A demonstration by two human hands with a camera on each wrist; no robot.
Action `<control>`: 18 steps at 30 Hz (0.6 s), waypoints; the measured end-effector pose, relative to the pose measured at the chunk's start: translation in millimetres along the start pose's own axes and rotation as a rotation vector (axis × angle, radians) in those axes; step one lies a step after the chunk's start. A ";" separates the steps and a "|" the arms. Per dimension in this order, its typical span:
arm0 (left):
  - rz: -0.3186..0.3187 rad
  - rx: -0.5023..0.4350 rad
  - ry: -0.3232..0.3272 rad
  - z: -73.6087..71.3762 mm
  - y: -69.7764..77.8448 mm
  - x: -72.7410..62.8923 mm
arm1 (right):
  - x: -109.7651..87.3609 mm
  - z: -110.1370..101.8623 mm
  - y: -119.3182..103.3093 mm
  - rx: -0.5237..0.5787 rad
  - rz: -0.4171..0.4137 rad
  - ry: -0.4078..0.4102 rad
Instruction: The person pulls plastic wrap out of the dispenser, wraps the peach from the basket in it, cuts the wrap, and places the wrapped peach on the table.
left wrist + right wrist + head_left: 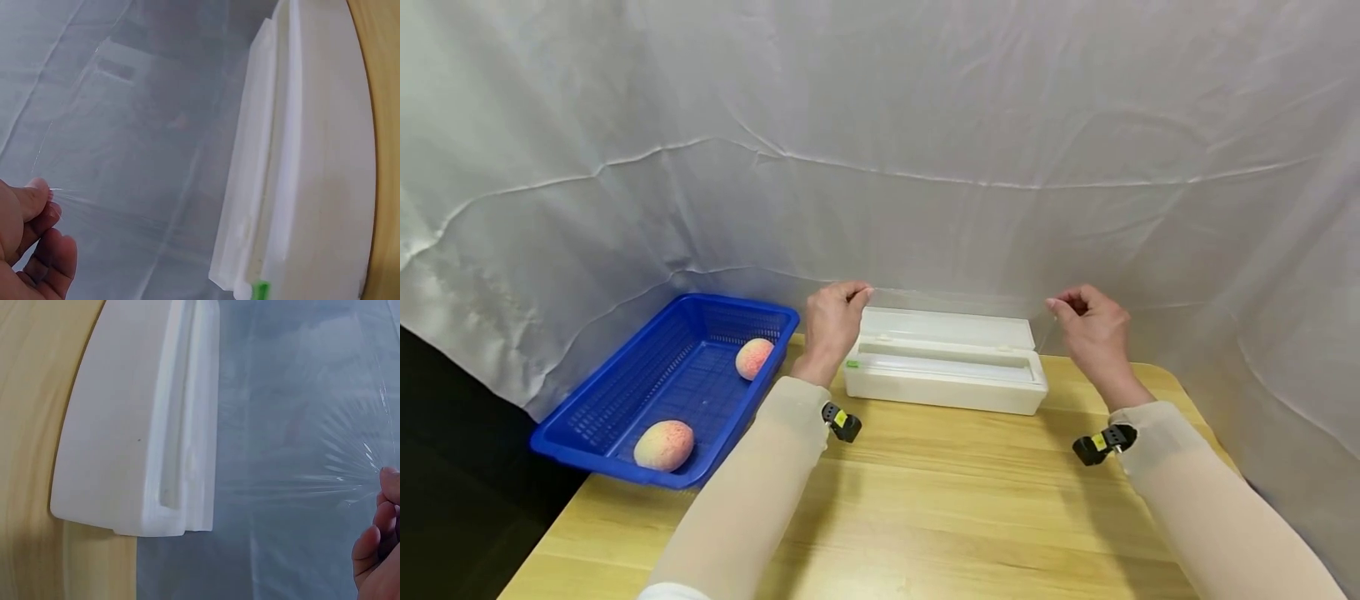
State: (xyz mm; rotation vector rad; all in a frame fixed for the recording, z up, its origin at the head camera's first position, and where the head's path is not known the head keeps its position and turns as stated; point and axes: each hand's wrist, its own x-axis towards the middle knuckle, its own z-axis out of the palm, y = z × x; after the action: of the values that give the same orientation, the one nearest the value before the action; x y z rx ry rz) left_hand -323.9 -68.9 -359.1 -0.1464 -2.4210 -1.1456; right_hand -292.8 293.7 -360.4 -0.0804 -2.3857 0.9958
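A clear sheet of plastic wrap stretches up from a long white dispenser box whose lid stands raised at the back. My left hand pinches one corner of the wrap between thumb and forefinger, above the box's left end. The opposite corner is pinched by my right hand, up and to the right of the box. Fine creases fan out from the right fingertips in the right wrist view. A green tab marks the left end of the box.
Left of the box stands a blue plastic basket with two peach-like fruits, a nearer peach and a farther peach. All rest on a wooden table. A grey curtain hangs close behind.
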 end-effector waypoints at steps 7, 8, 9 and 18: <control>0.017 -0.034 0.041 -5.8 8.2 1.4 | 3.5 -4.4 -8.6 0.046 0.003 0.052; 0.017 -0.040 0.044 -6.4 9.4 1.4 | 4.1 -5.1 -9.4 0.050 0.003 0.056; 0.016 -0.047 0.047 -6.9 10.4 1.3 | 4.4 -5.8 -10.2 0.052 0.005 0.059; 0.035 -0.083 0.093 -12.6 19.7 2.9 | 4.2 -11.8 -18.1 0.102 -0.007 0.104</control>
State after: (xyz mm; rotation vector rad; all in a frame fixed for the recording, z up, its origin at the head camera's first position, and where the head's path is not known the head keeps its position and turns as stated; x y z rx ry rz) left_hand -316.5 -65.9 -337.0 -0.1570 -2.2824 -1.2113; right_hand -287.7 289.2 -339.5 -0.0844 -2.2363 1.0815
